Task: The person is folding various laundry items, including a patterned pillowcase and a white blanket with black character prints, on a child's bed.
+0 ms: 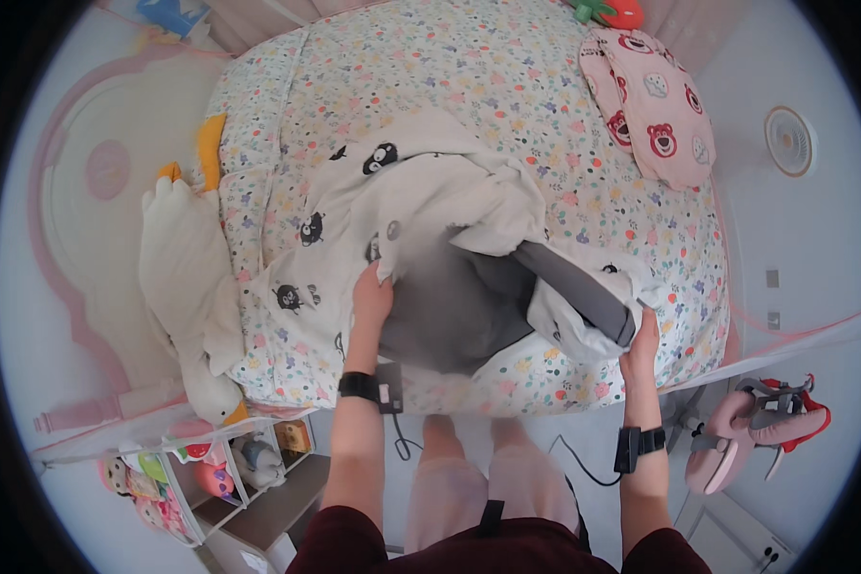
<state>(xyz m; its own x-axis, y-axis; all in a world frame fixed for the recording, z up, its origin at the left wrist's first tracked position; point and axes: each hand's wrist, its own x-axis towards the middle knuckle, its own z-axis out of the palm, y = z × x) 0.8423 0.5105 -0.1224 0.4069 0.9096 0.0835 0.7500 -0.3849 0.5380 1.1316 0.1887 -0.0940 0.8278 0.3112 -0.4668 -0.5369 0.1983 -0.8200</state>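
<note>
A large, rumpled white-and-grey bedding cover [430, 196] lies across the near half of the bed, its white side printed with black cartoon figures. The grey side [450, 316] shows in the middle, partly smeared by motion. My left hand [373, 295] grips the white edge of the cover, fingers closed on it, at the left of the grey area. At the right, my right hand [642, 337] pinches a bunched corner where white cloth wraps a grey fold. Between my hands the cloth spreads open, with dark folds inside.
The bed [383, 57] wears a flowered sheet. A white plush goose [187, 258] lies along its left side, and a pink bear-print pillow [662, 115] at the far right. Shelves with toys [239, 469] stand lower left; a pink child seat [727, 440] stands lower right.
</note>
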